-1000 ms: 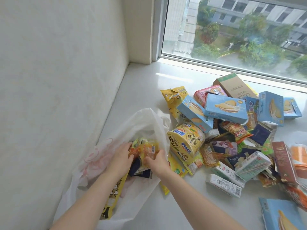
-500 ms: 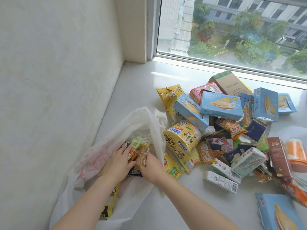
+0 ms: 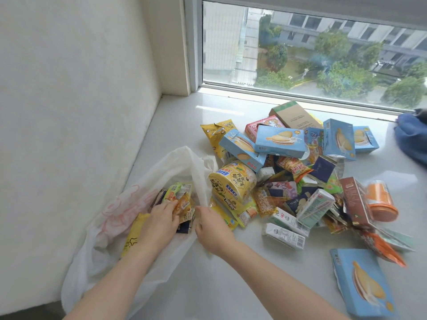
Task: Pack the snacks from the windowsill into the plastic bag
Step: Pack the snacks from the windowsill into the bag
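Note:
A white plastic bag (image 3: 129,211) with a pink print lies open on the windowsill by the left wall. My left hand (image 3: 161,218) is inside its mouth, fingers curled over a bundle of small snack packets (image 3: 180,199). My right hand (image 3: 211,225) pinches the bag's right rim and holds it up. A yellow packet (image 3: 132,239) shows through the bag. Right of the bag is a heap of snacks: a yellow round tub (image 3: 231,183), blue biscuit boxes (image 3: 279,140), small milk cartons (image 3: 283,235) and several packets.
A white wall (image 3: 69,112) bounds the left side and the window (image 3: 312,49) the back. One blue box (image 3: 362,282) lies apart at the front right, an orange tub (image 3: 380,202) at the right. Blue cloth (image 3: 411,139) sits at the far right edge.
My left hand has pushed the packets deeper into the bag. My right hand has let go of them and now lifts the bag's rim. The view has shifted right.

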